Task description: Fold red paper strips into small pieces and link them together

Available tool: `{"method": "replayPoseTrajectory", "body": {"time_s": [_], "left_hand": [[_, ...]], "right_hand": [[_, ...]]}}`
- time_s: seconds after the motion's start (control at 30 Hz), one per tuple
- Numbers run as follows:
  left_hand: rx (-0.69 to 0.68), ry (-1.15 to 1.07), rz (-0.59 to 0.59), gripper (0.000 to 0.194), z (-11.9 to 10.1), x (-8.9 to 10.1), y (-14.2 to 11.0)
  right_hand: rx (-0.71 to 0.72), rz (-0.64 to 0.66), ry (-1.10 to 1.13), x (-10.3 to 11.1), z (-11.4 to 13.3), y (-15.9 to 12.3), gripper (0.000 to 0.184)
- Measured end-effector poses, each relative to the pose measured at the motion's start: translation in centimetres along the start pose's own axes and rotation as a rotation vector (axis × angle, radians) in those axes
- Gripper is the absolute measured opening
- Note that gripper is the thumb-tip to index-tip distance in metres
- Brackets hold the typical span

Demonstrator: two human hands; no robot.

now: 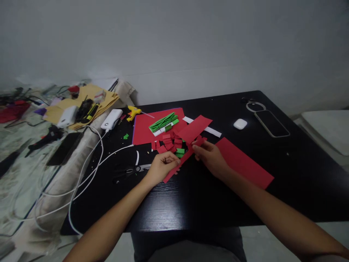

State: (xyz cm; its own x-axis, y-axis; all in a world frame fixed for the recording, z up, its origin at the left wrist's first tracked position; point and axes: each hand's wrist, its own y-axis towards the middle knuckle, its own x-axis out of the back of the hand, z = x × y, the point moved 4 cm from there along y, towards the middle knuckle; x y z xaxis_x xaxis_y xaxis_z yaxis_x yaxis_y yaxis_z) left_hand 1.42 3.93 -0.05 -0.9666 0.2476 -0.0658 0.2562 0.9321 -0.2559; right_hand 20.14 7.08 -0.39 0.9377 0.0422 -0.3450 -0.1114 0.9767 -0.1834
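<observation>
A narrow red paper strip (184,160) runs slantwise between my hands, above the black table. My left hand (163,168) pinches its lower end, fingers closed. At the upper end my right hand (208,155) grips the same strip between thumb and fingers. Just beyond lie several small folded red paper pieces (169,141) and a green folded piece (179,153). A wider red paper piece (196,127) rests behind my right hand, over a white paper strip (214,131). To the right, a large red sheet (244,162) lies partly under my right forearm.
Scissors (128,171) lie left of my left hand. Farther back are a red sheet (141,127) with green folded strips (163,122), a yellow glue gun (133,112) and a white power bank (111,119) with cables. A phone (272,123) and white case (240,124) sit right.
</observation>
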Motion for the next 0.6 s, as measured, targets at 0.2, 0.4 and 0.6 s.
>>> {"method": "replayPoseTrajectory", "body": {"time_s": [0.2, 0.4, 0.6], "left_hand": [[-0.023, 0.005, 0.025, 0.027, -0.4, -0.5, -0.2], [-0.012, -0.008, 0.036, 0.028, -0.4, -0.5, -0.2], [0.016, -0.036, 0.014, 0.030, 0.0, 0.0, 0.0]], "right_hand": [[-0.063, 0.214, -0.229, -2.1, -1.4, -1.8, 0.034], [-0.043, 0.186, -0.259, -1.9, -1.4, -1.7, 0.036], [0.008, 0.122, -0.271, -1.1, -0.6, -1.1, 0.035]]}}
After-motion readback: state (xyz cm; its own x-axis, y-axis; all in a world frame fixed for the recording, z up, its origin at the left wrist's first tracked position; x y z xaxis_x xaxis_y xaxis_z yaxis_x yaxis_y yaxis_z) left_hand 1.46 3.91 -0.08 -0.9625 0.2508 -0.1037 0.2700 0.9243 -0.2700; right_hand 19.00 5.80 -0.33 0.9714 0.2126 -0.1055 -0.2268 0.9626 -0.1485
